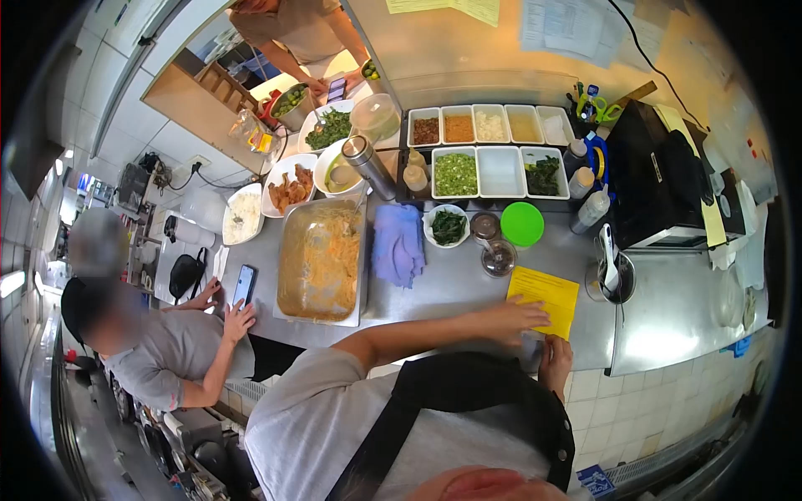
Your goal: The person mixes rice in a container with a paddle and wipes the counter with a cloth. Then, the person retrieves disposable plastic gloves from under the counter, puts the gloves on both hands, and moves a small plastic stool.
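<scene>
A yellow sheet of paper with printed lines lies on the steel counter in front of me. My left hand reaches across from the left, fingers stretched out over the sheet's left part. At the sheet's lower edge, my right hand has its fingers bent together on the paper. Just beyond the sheet are a glass jar, a green round lid and a white bowl of dark leafy greens. A steel container with utensils stands to the right.
A deep metal pan with orange food and a purple cloth are to the left. White ingredient tubs line the back. A co-worker at left touches a phone; another person stands beyond the opening.
</scene>
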### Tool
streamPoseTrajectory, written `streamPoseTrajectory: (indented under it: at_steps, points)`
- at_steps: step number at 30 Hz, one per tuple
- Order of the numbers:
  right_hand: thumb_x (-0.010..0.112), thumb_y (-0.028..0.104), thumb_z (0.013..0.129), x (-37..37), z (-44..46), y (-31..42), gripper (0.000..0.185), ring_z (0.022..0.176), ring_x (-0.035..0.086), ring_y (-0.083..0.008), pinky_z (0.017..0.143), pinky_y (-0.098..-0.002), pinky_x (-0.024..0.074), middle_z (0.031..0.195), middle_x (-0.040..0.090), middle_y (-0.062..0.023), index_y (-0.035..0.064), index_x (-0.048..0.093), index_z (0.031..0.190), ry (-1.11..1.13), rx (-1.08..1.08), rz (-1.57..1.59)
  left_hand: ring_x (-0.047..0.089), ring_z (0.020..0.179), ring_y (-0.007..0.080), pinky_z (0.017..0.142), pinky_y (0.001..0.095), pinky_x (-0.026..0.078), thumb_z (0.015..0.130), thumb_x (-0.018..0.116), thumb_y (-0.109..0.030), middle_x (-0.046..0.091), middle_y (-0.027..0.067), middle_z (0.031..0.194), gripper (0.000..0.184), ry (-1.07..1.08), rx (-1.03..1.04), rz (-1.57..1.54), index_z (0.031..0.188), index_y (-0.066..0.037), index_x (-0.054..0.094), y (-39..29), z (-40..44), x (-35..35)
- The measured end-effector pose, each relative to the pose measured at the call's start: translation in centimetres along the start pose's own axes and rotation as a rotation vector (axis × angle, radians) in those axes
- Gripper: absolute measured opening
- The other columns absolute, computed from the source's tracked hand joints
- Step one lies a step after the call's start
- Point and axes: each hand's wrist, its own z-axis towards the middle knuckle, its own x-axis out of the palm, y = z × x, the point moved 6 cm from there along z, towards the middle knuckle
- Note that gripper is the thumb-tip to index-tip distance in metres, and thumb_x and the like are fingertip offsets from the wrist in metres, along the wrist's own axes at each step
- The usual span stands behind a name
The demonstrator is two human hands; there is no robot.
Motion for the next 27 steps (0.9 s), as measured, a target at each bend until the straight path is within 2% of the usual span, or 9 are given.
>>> streamPoseTrajectory:
  at_steps: [8,11,13,14,17,18,20,22,27]
  points:
    - [0.054,0.003,0.088,-0.8,0.4,-0.1,0.003,0.072,0.059,-0.0299,0.066,-0.0361,0.0444,0.079,0.060,-0.0162,-0.0002,0.054,0.090,0.030,0.180,0.348,0.032,0.136,0.0250,0.100,0.0694,0.023,0.078,0.067,-0.017,0.042,0.0029,0.141,0.063,0.054,-0.046,0.062,0.136,-0.018,0.042,2.5,2.2,6.3]
    - [0.052,0.005,0.090,-1.4,0.7,0.5,0.006,0.070,0.059,-0.0272,0.065,-0.0334,0.0445,0.077,0.060,-0.0163,-0.0010,0.052,0.089,0.088,0.250,0.463,0.038,0.132,0.0263,0.104,0.0604,0.027,0.076,0.072,-0.025,0.044,0.0060,0.140,0.065,0.060,-0.003,0.181,0.134,-0.015,0.045,1.5,1.4,4.8]
    - [0.051,0.005,0.091,-0.9,0.6,-0.4,0.007,0.071,0.061,-0.0292,0.064,-0.0351,0.0458,0.077,0.060,-0.0172,-0.0012,0.051,0.089,0.112,0.301,0.397,0.044,0.126,0.0278,0.105,0.0468,0.034,0.071,0.077,-0.033,0.047,0.0102,0.136,0.069,0.257,0.049,-0.273,0.130,-0.012,0.050,2.4,0.7,1.4]
    - [0.051,0.006,0.091,-0.4,0.6,-0.9,0.008,0.072,0.061,-0.0302,0.064,-0.0359,0.0464,0.077,0.061,-0.0176,-0.0014,0.051,0.089,0.120,0.323,0.368,0.050,0.119,0.0277,0.099,0.0370,0.040,0.066,0.081,-0.035,0.053,0.0137,0.129,0.075,0.162,-0.047,-0.261,0.130,-0.009,0.050,3.2,-0.4,-3.1]
    - [0.051,0.005,0.091,0.5,0.4,-1.3,0.006,0.073,0.063,-0.0338,0.064,-0.0384,0.0480,0.077,0.061,-0.0191,-0.0011,0.050,0.089,0.179,0.257,0.186,0.066,0.080,0.0227,0.071,0.0355,0.052,0.075,0.073,-0.023,0.069,0.0107,0.091,0.023,-0.468,-0.608,-0.312,0.088,-0.004,0.071,4.4,-7.0,-23.1]
    - [0.052,0.005,0.090,0.7,0.3,-0.9,0.006,0.074,0.063,-0.0364,0.065,-0.0403,0.0488,0.077,0.061,-0.0204,-0.0006,0.050,0.089,0.177,0.260,0.196,0.067,0.070,0.0229,0.068,0.0363,0.052,0.080,0.067,-0.030,0.069,0.0111,0.080,0.027,-0.648,-0.886,0.236,0.085,-0.004,0.070,7.5,-10.2,-28.7]
    - [0.053,0.005,0.089,1.5,0.1,-1.2,0.006,0.075,0.063,-0.0373,0.066,-0.0406,0.0489,0.077,0.062,-0.0205,-0.0003,0.051,0.088,0.240,0.270,0.163,0.067,0.064,0.0240,0.066,0.0355,0.052,0.083,0.062,-0.039,0.068,0.0152,0.071,0.054,-1.018,-0.966,0.359,0.120,0.001,0.054,9.9,-16.1,-36.2]
    - [0.054,0.005,0.088,2.2,0.6,-1.0,0.007,0.076,0.063,-0.0382,0.066,-0.0411,0.0488,0.078,0.062,-0.0207,-0.0002,0.051,0.088,0.255,0.259,0.149,0.067,0.057,0.0194,0.059,0.0299,0.052,0.082,0.062,-0.039,0.069,0.0089,0.067,0.068,-1.018,-1.093,0.334,0.124,0.010,0.042,11.6,-19.2,-40.1]
    - [0.055,0.005,0.087,2.0,1.5,-0.3,0.007,0.076,0.062,-0.0408,0.066,-0.0427,0.0479,0.077,0.061,-0.0216,-0.0004,0.051,0.087,0.278,0.266,0.113,0.066,0.086,0.0342,0.077,0.0429,0.050,0.079,0.064,-0.039,0.066,0.0234,0.087,0.059,-0.999,-1.000,0.281,0.118,0.004,0.052,11.2,-17.4,-38.9]
